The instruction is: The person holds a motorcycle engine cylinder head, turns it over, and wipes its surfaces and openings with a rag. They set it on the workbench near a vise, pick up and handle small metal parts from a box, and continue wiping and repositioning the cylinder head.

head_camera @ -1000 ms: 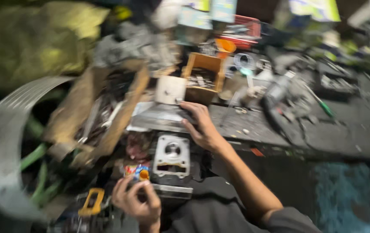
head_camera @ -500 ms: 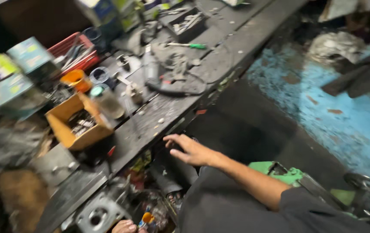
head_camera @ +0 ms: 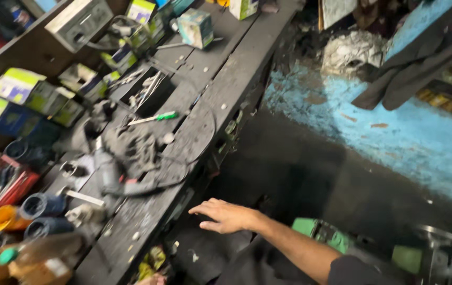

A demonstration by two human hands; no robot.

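Right hand (head_camera: 226, 216) flat, fingers spread, empty, hovering just beside the front edge of the grimy dark surface (head_camera: 226, 89). Nearest item: black power tool (head_camera: 111, 174) lying on that surface, apart from the hand. Green-handled screwdriver (head_camera: 153, 117) farther back. Left hand out of view.

Right hand (head_camera: 227, 216) off the bench top (head_camera: 220, 100), now hovering open below its edge, left hand gone from view
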